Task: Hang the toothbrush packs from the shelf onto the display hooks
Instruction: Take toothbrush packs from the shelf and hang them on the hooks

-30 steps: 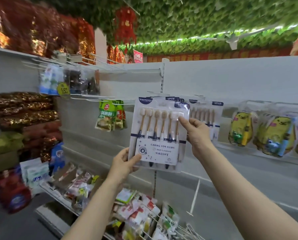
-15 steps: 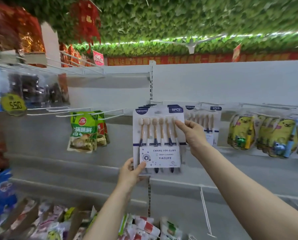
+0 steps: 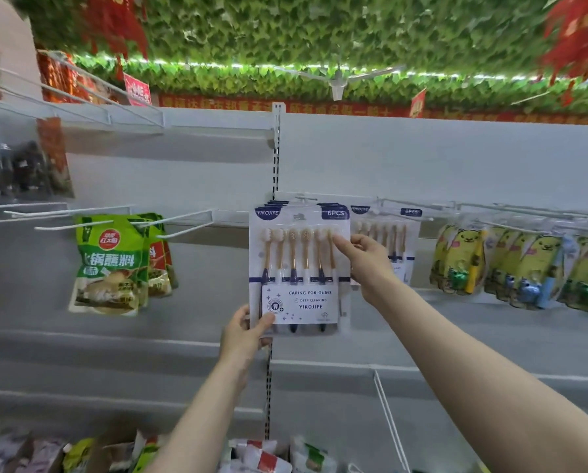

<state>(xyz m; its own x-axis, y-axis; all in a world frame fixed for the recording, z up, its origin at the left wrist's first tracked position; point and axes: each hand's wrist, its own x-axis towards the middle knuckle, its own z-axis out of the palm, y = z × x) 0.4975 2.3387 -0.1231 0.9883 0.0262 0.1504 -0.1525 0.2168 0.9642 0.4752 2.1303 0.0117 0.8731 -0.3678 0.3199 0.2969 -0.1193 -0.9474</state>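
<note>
A stack of white and navy toothbrush packs [image 3: 299, 268], the front one marked 6PCS, is held up against the white back panel in the middle. My left hand [image 3: 243, 332] pinches the stack's lower left corner. My right hand [image 3: 364, 261] grips the right edge, thumb over the brush heads. The stack's top sits at the level of a white display hook [image 3: 303, 198]; whether it is threaded on I cannot tell. More toothbrush packs [image 3: 388, 240] hang just to the right, partly behind my right hand.
Bare white hooks [image 3: 183, 221] jut out to the left above green sauce pouches [image 3: 110, 264]. Yellow kids' toothbrush packs [image 3: 524, 264] hang at the right. A loose white hook [image 3: 388, 414] lies on the lower shelf. Mixed packets [image 3: 262, 455] fill the bottom shelf.
The view has swung right and up, so the shelf items slid left. Both hands keep the same hold on the stack, which now sits square against the panel at hook height.
</note>
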